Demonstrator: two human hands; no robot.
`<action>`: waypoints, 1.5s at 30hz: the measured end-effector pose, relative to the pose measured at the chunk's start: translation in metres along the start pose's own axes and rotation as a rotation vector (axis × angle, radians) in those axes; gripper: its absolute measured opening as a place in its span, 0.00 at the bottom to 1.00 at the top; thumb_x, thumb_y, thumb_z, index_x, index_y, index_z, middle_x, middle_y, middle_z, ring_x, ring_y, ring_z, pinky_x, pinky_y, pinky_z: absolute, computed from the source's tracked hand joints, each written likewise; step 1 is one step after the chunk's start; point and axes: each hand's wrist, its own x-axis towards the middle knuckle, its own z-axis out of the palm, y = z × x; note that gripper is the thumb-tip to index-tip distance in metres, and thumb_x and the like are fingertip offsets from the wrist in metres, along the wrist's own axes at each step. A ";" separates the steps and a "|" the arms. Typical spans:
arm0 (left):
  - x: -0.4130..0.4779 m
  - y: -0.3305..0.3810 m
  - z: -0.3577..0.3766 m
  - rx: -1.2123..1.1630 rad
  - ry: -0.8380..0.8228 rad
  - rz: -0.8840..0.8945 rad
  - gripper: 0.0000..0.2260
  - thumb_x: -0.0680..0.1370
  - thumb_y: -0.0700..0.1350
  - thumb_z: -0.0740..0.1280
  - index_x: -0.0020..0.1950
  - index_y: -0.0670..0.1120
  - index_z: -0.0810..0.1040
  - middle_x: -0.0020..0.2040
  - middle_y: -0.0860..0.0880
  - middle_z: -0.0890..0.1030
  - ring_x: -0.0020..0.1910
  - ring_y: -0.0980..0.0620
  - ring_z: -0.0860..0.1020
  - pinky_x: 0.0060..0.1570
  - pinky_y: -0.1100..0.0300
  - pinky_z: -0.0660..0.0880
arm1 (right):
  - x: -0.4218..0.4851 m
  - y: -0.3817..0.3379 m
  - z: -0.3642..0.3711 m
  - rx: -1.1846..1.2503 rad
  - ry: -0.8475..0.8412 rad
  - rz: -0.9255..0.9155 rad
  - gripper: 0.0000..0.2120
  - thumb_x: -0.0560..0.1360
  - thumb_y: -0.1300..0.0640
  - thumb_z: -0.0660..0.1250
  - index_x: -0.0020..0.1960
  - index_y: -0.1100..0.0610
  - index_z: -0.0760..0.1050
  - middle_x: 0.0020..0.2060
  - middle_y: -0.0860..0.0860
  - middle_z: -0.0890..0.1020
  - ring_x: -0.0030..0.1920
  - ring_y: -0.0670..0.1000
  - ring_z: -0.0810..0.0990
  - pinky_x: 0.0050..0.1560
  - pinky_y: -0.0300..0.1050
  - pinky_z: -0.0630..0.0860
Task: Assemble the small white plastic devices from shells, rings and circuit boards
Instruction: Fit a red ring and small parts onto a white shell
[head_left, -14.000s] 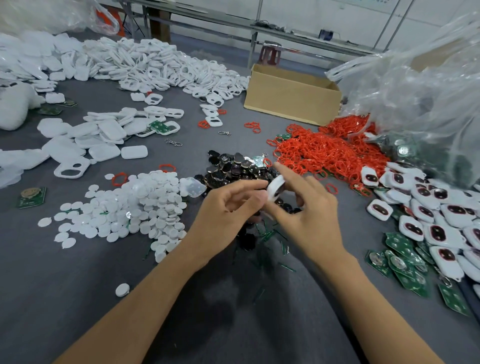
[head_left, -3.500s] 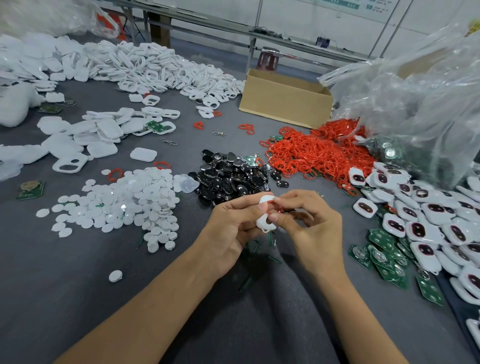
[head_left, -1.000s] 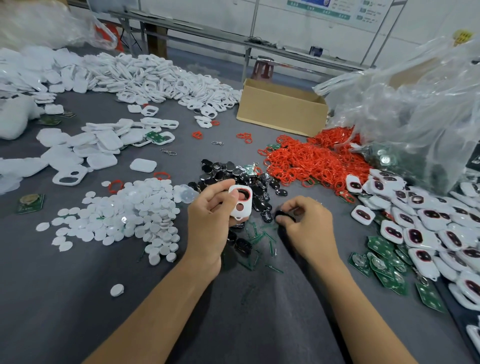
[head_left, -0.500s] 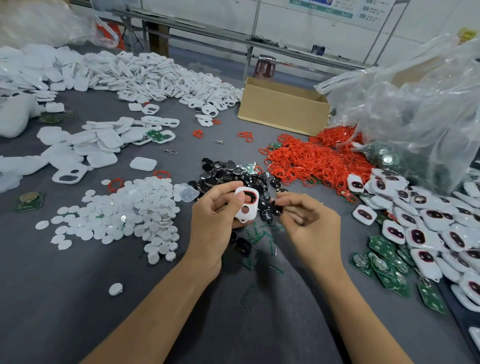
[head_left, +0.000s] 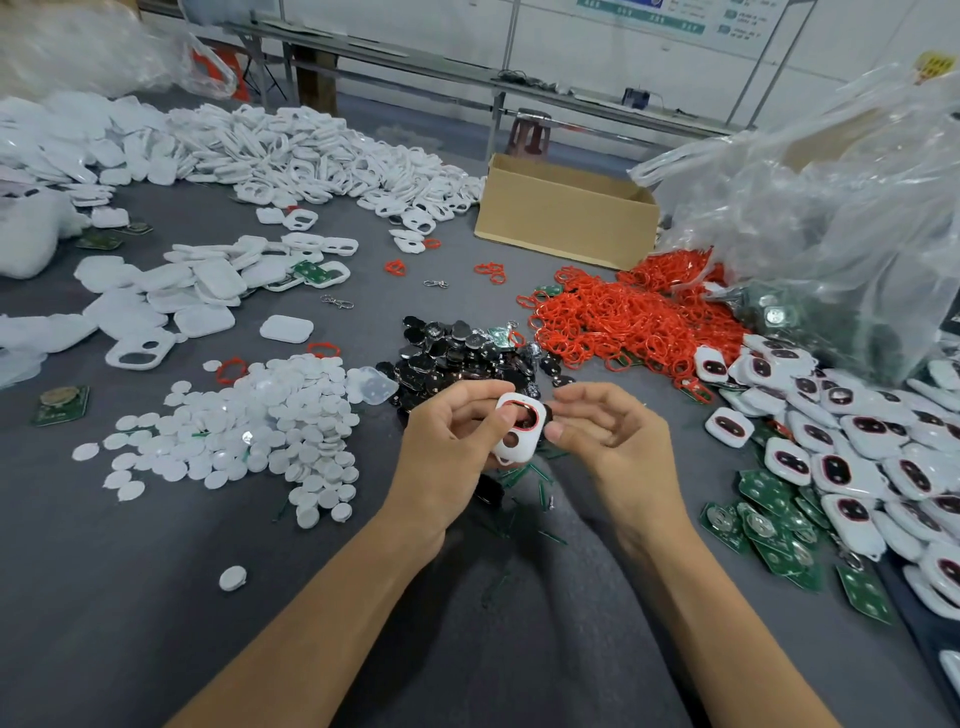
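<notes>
White shell (head_left: 522, 441): rounded-square plastic, smooth matte, with two cut-outs. The larger oval cut-out is lined with a thin red ring. It's held off the grey tabletop (head_left: 156, 597), centre of view, just in front of the black pile.

Left hand (head_left: 452, 441) grips it: fingers curled round the left edge, thumb on the face by the ring. Right hand (head_left: 608, 436): fingers loosely curled, thumb tip against the shell's right edge. Something small and dark shows between them; can't tell if it's pinched.

Around it:
- glossy black pieces (head_left: 467, 353), heaped just beyond the hands
- red rings (head_left: 623, 322), thin loops in a tangled heap, right of the black pile
- flat white discs (head_left: 260, 431), loose pile on the left
- green circuit boards (head_left: 769, 525), with round metal contacts, on the right
- ringed white shells (head_left: 831, 441), stacked beside the boards
- cardboard box (head_left: 566, 218), open, further back
- crinkled clear plastic bag (head_left: 831, 208), back right
</notes>
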 end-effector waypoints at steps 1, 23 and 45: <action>0.000 0.000 0.000 0.020 -0.009 0.005 0.07 0.78 0.39 0.69 0.51 0.50 0.82 0.43 0.50 0.86 0.39 0.56 0.81 0.41 0.57 0.81 | 0.000 -0.001 -0.001 0.027 0.002 0.013 0.16 0.68 0.75 0.70 0.47 0.57 0.79 0.38 0.54 0.85 0.37 0.50 0.83 0.40 0.39 0.79; -0.001 0.001 0.000 0.066 0.012 0.000 0.11 0.75 0.35 0.71 0.50 0.50 0.82 0.42 0.48 0.85 0.37 0.54 0.81 0.43 0.48 0.80 | -0.007 -0.008 0.000 0.013 -0.090 0.089 0.11 0.67 0.63 0.74 0.49 0.60 0.80 0.43 0.57 0.85 0.41 0.50 0.83 0.44 0.39 0.79; 0.000 0.003 -0.003 -0.133 -0.089 -0.108 0.11 0.74 0.33 0.70 0.52 0.46 0.82 0.46 0.43 0.85 0.41 0.51 0.83 0.43 0.58 0.82 | -0.007 -0.007 0.001 0.247 -0.105 0.263 0.15 0.63 0.61 0.73 0.51 0.59 0.82 0.42 0.59 0.85 0.39 0.54 0.83 0.43 0.44 0.79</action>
